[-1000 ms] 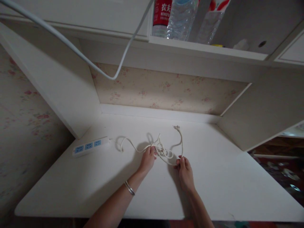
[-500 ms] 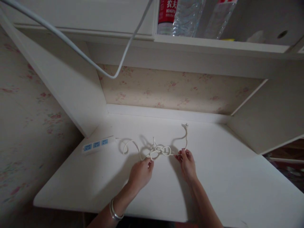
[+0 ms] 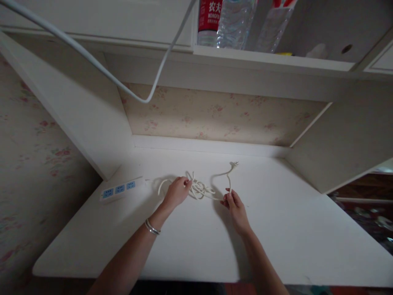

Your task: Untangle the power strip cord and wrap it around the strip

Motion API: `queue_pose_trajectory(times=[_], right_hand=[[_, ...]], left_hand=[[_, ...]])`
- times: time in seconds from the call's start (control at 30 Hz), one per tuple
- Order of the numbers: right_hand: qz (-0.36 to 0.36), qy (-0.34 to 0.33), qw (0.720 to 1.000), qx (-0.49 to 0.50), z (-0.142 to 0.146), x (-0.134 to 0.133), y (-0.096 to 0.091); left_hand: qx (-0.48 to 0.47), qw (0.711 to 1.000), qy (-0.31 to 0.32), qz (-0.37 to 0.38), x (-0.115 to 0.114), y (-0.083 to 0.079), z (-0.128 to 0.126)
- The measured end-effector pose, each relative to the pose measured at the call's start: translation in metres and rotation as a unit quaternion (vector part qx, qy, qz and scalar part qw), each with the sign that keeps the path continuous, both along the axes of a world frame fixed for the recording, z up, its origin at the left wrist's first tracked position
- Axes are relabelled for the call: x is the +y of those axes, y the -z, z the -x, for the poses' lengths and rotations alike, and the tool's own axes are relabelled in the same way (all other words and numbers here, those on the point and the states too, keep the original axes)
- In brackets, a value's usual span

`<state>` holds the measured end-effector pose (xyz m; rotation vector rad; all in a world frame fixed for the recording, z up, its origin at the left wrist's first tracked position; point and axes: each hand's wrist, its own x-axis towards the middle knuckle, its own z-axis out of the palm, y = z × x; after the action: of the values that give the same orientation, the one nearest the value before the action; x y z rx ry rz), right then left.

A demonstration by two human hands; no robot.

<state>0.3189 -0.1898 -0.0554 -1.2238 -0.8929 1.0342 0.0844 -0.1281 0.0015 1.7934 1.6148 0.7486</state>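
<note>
A tangled white power cord [image 3: 201,189] lies in loops between my two hands on the white desk. My left hand [image 3: 177,191] is closed on the left side of the tangle, its fingertips pinching a strand. To the right, my right hand [image 3: 236,206] grips the stretch of cord leading out of the bundle. Beyond that hand the cord bends upward and ends in a plug [image 3: 235,164] on the far part of the desk. At the left sits a white power strip [image 3: 119,190] with blue socket faces, its cord running toward my left hand.
Overhead, a pale bent rod or cable [image 3: 144,99] crosses the upper left. Plastic bottles [image 3: 235,24] stand on a shelf [image 3: 270,59] above the desk [image 3: 190,241]. A side panel [image 3: 344,135] bounds the desk on the right, and floral wallpaper [image 3: 199,114] covers the back.
My left hand has moved up and left to the upper side of the tangle, and the loops have shifted and bunched. My right hand still holds the cord. The view has moved slightly.
</note>
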Motion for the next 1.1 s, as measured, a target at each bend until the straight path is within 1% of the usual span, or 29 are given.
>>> queue_pose_trajectory(times=[0.07, 0.1, 0.2, 0.23, 0.3, 0.37, 0.4, 0.5, 0.63, 0.7, 0.8, 0.9, 1.0, 1.03, 1.1], right_hand=[[-0.005, 0.005, 1.000, -0.005, 0.000, 0.000, 0.002], [-0.009, 0.008, 1.000, -0.008, 0.000, 0.000, 0.003], [-0.015, 0.025, 1.000, -0.002, 0.001, 0.002, 0.008], [-0.015, 0.036, 0.999, 0.014, 0.002, 0.003, 0.008], [-0.017, 0.060, 0.996, 0.063, 0.003, 0.004, 0.007], [-0.023, 0.073, 0.991, 0.109, 0.006, 0.005, 0.003], [-0.027, 0.073, 0.989, 0.125, 0.007, 0.005, 0.000], [-0.044, 0.067, 0.983, 0.168, 0.014, 0.006, -0.008], [-0.056, 0.051, 0.969, 0.235, 0.028, 0.007, -0.019], [-0.060, 0.035, 0.963, 0.259, 0.035, 0.008, -0.028], [-0.073, 0.007, 0.958, 0.276, 0.044, 0.012, -0.042], [-0.075, -0.008, 0.957, 0.279, 0.051, 0.016, -0.051], [-0.067, -0.027, 0.954, 0.290, 0.058, 0.019, -0.051], [-0.062, -0.035, 0.953, 0.293, 0.062, 0.018, -0.050], [-0.047, -0.051, 0.953, 0.296, 0.071, 0.015, -0.044]], left_hand=[[-0.054, 0.992, 0.036, 0.108, 0.002, 0.003, 0.001], [-0.073, 0.985, 0.050, 0.148, 0.002, 0.005, 0.001], [-0.113, 0.967, 0.076, 0.214, -0.002, 0.010, 0.005], [-0.146, 0.956, 0.084, 0.241, -0.003, 0.013, 0.007], [-0.232, 0.921, 0.095, 0.299, -0.007, 0.018, 0.011], [-0.297, 0.888, 0.096, 0.338, -0.011, 0.024, 0.015], [-0.310, 0.882, 0.094, 0.343, -0.012, 0.027, 0.016], [-0.340, 0.876, 0.086, 0.331, -0.017, 0.030, 0.017], [-0.397, 0.856, 0.081, 0.321, -0.019, 0.025, 0.018], [-0.395, 0.858, 0.077, 0.319, -0.019, 0.021, 0.022], [-0.387, 0.860, 0.114, 0.312, -0.018, 0.015, 0.028], [-0.412, 0.834, 0.159, 0.332, -0.020, 0.007, 0.031], [-0.440, 0.809, 0.171, 0.350, -0.025, 0.000, 0.028], [-0.446, 0.808, 0.170, 0.346, -0.027, -0.001, 0.025], [-0.448, 0.818, 0.158, 0.323, -0.029, 0.000, 0.018]])
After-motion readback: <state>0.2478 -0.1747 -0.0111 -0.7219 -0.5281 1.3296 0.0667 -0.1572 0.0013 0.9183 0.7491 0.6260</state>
